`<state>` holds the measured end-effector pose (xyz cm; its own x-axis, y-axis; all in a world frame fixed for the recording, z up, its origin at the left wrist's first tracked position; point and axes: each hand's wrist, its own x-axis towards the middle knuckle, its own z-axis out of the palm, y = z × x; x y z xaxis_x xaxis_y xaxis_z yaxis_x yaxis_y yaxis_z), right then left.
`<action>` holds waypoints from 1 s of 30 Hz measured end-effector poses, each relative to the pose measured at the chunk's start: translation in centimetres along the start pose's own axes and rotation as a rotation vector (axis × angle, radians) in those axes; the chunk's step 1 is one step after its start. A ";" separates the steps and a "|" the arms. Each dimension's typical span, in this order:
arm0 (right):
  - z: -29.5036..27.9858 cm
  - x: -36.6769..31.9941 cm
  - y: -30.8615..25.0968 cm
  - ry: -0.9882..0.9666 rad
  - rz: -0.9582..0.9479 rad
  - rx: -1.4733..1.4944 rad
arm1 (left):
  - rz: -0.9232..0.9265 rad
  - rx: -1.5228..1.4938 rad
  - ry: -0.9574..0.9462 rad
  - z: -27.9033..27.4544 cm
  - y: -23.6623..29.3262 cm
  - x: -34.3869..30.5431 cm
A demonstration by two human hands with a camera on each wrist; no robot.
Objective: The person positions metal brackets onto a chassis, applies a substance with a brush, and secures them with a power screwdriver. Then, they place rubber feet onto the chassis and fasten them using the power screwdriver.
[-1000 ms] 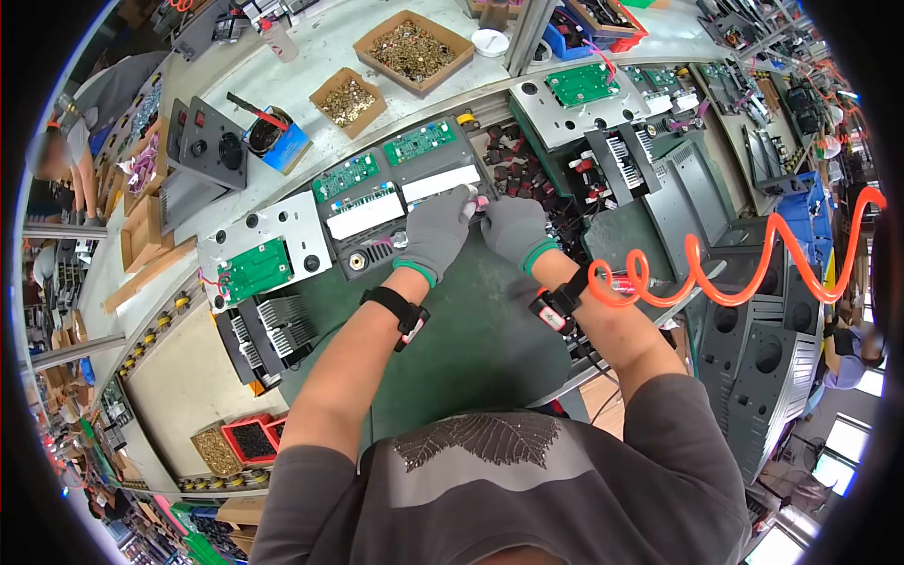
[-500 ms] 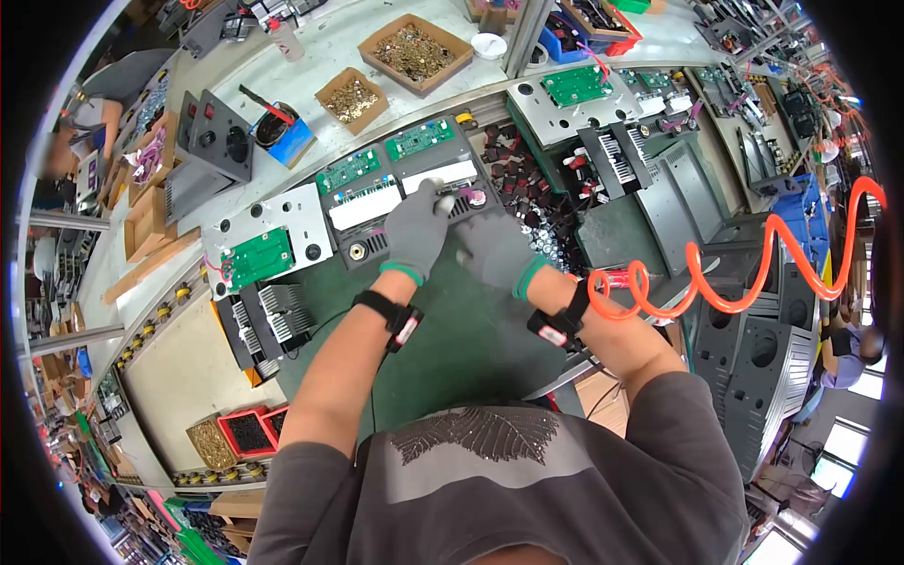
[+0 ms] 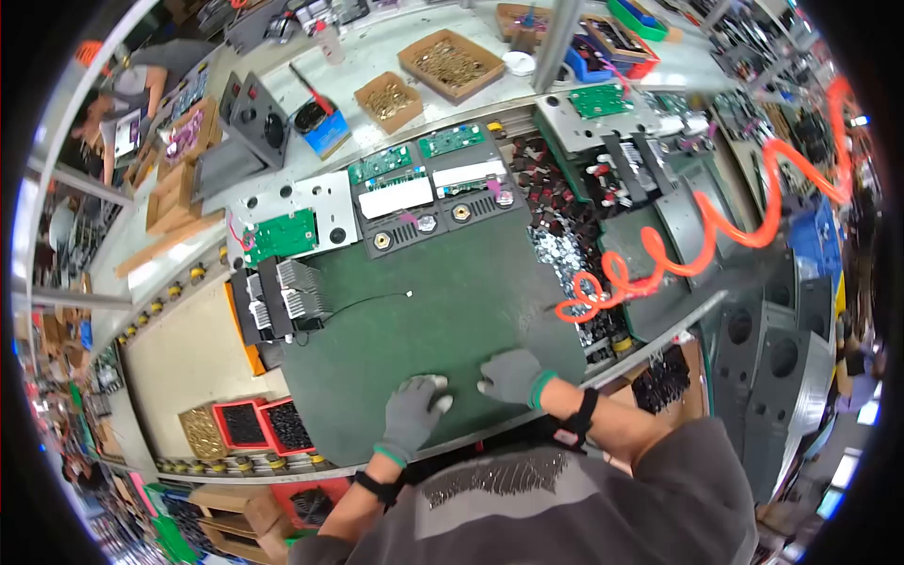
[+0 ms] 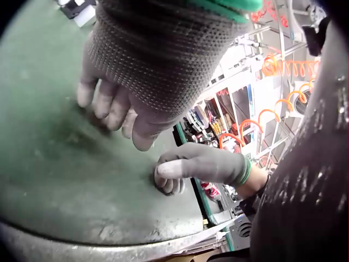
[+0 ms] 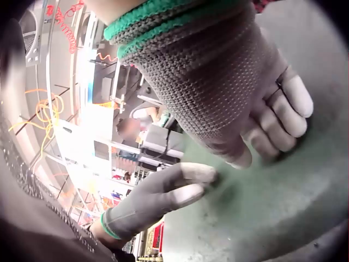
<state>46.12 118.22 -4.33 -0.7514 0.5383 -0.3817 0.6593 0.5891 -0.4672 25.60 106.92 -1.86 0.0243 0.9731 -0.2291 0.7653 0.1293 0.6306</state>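
Note:
Both hands wear grey gloves with green cuffs and are low over the green work surface (image 3: 377,330), near its front edge. The left hand (image 3: 412,412) has its fingers loosely bent and nothing in them. To its right, the right hand (image 3: 516,379) is likewise empty, fingers relaxed. In the left wrist view, the left hand's fingertips (image 4: 114,117) hang at the green surface; in the right wrist view, the right hand's fingertips (image 5: 281,128) do the same. A gap separates the hands. Two dark panels (image 3: 395,235) with circuit boards stand beyond, touched by neither hand.
A metal plate with a green board (image 3: 282,235) and finned heatsinks (image 3: 299,290) are at the left. Red bins (image 3: 243,424) stand lower left. Cardboard trays (image 3: 452,64) sit at the back. Small silvery parts (image 3: 565,254) and a coiled orange hose (image 3: 706,221) are at the right.
Both hands have left the dark panel and drawn back toward the body, down to the surface's front part. The view has shifted, showing more of the green surface and the whole panels.

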 end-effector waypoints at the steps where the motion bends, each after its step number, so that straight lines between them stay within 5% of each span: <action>1: 1.2 -0.3 0.8 0.088 -0.045 0.031 | 0.040 -0.004 0.044 1.0 -0.8 -0.6; 3: 2.2 -0.2 0.8 0.304 -0.055 0.040 | 0.137 0.051 0.031 2.3 -2.1 -1.1; 13: 6.6 2.9 -5.4 0.385 -0.252 0.021 | 0.161 0.064 0.328 3.1 -9.1 -7.2; 14: 6.7 3.1 -6.1 0.223 -0.274 0.074 | 0.178 0.134 0.394 2.9 -10.0 -7.9; 15: 8.7 3.2 -5.9 0.361 -0.400 0.102 | 0.170 0.156 0.448 2.9 -11.1 -8.9; 17: 7.1 0.6 -7.9 0.284 -0.389 0.138 | 0.257 0.175 0.613 3.3 -13.2 -9.6; 19: 4.8 -4.0 -10.7 0.247 -0.284 0.105 | 0.330 0.321 0.705 3.9 -17.4 -10.2; 24: -2.3 -20.0 -15.7 0.595 -0.157 0.082 | 0.282 0.360 0.628 0.8 -19.8 -14.2; 28: -7.3 -35.0 -12.6 1.051 0.276 -0.291 | 0.282 0.391 0.626 0.9 -19.9 -14.4; 29: -8.4 -39.2 -11.2 1.120 0.492 0.020 | 0.260 0.396 0.619 0.9 -19.8 -14.4; 30: -9.3 -43.2 -9.0 1.309 0.660 0.019 | 0.283 0.392 0.615 0.9 -20.0 -14.4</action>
<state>72.84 95.26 23.76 0.2473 0.8582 0.4498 0.8581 0.0217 -0.5131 10.52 90.14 -11.84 -0.0207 0.9047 0.4254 0.9574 -0.1047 0.2693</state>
